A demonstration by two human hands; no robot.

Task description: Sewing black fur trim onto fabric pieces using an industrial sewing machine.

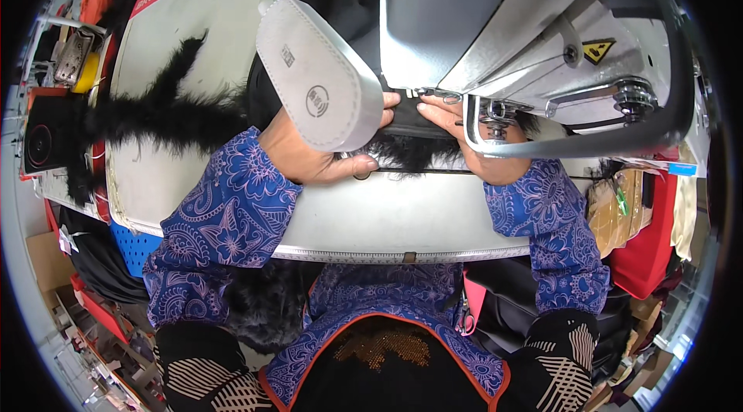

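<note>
At a sewing machine [449, 17] lies black fabric [402, 121] with a feathery black trim [414, 152] along its near side. My left hand [313, 152], partly hidden by a pale grey attachment [317, 79], has fingertips flat on the fabric left of the needle area, thumb stretched out below. My right hand [484, 149], partly behind the machine's metal parts and black bar, rests extended fingers on the fabric right of the needle area. Both hands are open, touching the fabric. A long fluffy black strip [155, 121] branches over the white table [395, 218] at left.
A ruler strip [352, 255] runs along the table's front edge. A dark speaker-like box [46, 133] and yellow roll [90, 71] sit at left, above a blue perforated panel [131, 245]. A red bin [646, 249], packaged material [611, 211] and pink-handled scissors [466, 319] are at right.
</note>
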